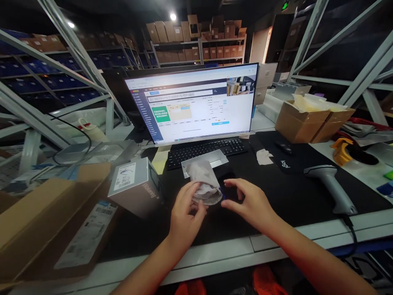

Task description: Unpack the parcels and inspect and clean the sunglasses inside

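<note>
My left hand [186, 211] is closed around the near end of a light grey, crumpled soft pouch [204, 174]. The pouch's mouth faces me and to the right. My right hand [250, 203] is just right of that mouth, thumb and index finger spread apart with a gap between them; its other fingers are partly hidden. A small dark blue bit [222, 192] shows at the mouth's edge; I cannot tell what it is. Behind the pouch lies a shallow grey box tray [219, 157], against the keyboard [196, 151]. A grey and brown product box [136, 188] stands left of my left hand.
An open cardboard carton [52, 209] fills the left side. A monitor [196, 110] stands at the back. On the right are a barcode scanner [333, 188], a mouse [284, 148], a crumpled tissue [264, 157], a tape dispenser [344, 151] and cardboard boxes [303, 123].
</note>
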The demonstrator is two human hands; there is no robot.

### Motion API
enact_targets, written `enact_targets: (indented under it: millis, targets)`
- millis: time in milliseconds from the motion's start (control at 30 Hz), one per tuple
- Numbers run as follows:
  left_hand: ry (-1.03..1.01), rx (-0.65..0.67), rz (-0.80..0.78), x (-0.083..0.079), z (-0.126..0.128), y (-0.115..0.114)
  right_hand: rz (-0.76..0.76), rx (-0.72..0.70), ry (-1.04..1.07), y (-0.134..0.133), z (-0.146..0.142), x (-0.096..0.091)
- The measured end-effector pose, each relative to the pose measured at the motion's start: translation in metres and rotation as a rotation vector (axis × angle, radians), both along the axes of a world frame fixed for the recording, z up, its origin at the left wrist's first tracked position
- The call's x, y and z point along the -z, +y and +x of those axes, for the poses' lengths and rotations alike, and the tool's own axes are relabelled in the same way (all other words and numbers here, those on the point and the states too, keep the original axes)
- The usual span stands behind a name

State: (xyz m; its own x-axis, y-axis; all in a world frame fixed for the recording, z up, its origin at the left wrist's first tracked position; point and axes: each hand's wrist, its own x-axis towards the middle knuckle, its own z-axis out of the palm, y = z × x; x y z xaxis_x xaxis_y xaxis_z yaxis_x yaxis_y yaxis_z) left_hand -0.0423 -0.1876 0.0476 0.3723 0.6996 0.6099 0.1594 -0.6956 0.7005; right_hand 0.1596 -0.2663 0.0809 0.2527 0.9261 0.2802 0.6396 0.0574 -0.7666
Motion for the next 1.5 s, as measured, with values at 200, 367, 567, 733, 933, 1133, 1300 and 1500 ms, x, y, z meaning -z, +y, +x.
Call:
enact_targets:
  millis: [200, 367, 567, 733, 933, 1133, 1300, 1500]
  targets:
    - [0.017, -0.006, 0.102, 0.003, -0.001, 0.001, -0.332, -0.269, 0.474, 0.022, 0.009, -0.007]
    - [0.064, -0.054, 0.263, 0.001, -0.004, 0.001, -0.469, -0.328, 0.632, 0.018, 0.019, -0.012]
    - [0.080, -0.095, 0.279, 0.001, -0.005, 0.001, -0.497, -0.269, 0.682, 0.008, 0.036, -0.015]
    - [0.081, -0.075, 0.325, 0.003, -0.005, 0.001, -0.489, -0.226, 0.692, -0.003, 0.036, -0.004]
    - [0.084, -0.069, 0.301, 0.008, -0.005, 0.003, -0.558, -0.095, 0.723, -0.012, 0.017, 0.030]
    - [0.097, -0.101, 0.272, 0.008, -0.006, 0.003, -0.497, -0.072, 0.809, -0.002, -0.010, 0.051]
    - [0.187, -0.206, 0.307, 0.001, -0.014, -0.001, -0.456, -0.056, 0.775, -0.007, 0.002, 0.035]
    - [0.254, -0.301, 0.741, -0.045, 0.000, -0.007, -0.352, -0.283, 0.322, -0.009, 0.033, -0.031]
